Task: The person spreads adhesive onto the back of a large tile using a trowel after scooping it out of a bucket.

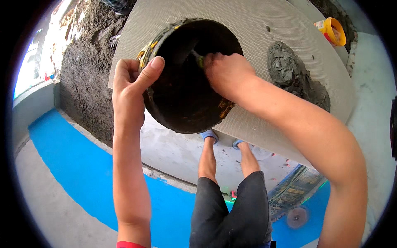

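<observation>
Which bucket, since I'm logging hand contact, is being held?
The dark-lined bucket: the left hand grips its rim while the right hand holds a tool at its opening. The yellow bucket sits apart, upper right, touched by neither.

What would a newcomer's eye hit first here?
The big dark bucket at upper centre, its mouth facing the camera, with the left hand on its rim and the right hand in its mouth, on a tool mostly lost in shadow. Next, the lumpy grey paste on the pale textured slab, right of the bucket. Then the bright blue strip across the lower left floor.
</observation>
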Demonstrator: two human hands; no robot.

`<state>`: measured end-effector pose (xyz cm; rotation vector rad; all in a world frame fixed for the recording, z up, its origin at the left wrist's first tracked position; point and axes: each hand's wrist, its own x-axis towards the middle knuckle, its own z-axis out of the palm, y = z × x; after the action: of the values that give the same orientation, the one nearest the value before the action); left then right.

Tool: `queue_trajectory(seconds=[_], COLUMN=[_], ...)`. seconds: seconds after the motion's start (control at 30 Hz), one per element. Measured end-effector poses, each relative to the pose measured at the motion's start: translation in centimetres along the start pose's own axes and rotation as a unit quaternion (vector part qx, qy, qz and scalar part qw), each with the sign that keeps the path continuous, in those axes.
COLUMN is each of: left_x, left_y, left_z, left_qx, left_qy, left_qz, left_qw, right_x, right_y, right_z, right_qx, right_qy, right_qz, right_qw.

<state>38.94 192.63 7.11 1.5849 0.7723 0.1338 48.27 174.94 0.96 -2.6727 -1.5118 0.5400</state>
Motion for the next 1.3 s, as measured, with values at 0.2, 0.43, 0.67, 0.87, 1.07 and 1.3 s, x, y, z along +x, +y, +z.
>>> queue_trajectory(seconds=[0.2,0.43,0.67,0.87,1.07,1.3], left_x=[-1.1,-2.9,-6.6,-9.0,-10.1,-11.4], left_y=[-0.5,-1.8,-3.0,-5.7,-7.4,-8.0], left_z=[-0.2,-0.7,-0.4,-1.0,-2.3,-2.8], left_qx=[0.03,0.046,0.015,0.0,-0.046,-0.092], left_qy=[-0.006,-0.008,-0.023,-0.024,-0.006,0.025], left_qz=[0.016,0.023,0.038,0.081,0.079,0.058], left_qw=[0.999,0.999,0.999,0.996,0.996,0.994], right_x=[-1.3,-1.0,-3.3,-4.3,-4.9,-5.5], right_y=[-1.3,-1.3,-2.5,-4.0,-6.3,-7.9], right_z=[0.0,1.3,-0.7,0.5,3.1,3.2], right_qx=[0.14,0.227,0.23,0.308,0.341,0.51], right_qy=[-0.128,-0.279,-0.173,-0.185,-0.192,-0.224], right_qz=[0.103,0.04,0.171,0.18,0.088,0.096], right_qw=[0.976,0.932,0.942,0.916,0.916,0.825])
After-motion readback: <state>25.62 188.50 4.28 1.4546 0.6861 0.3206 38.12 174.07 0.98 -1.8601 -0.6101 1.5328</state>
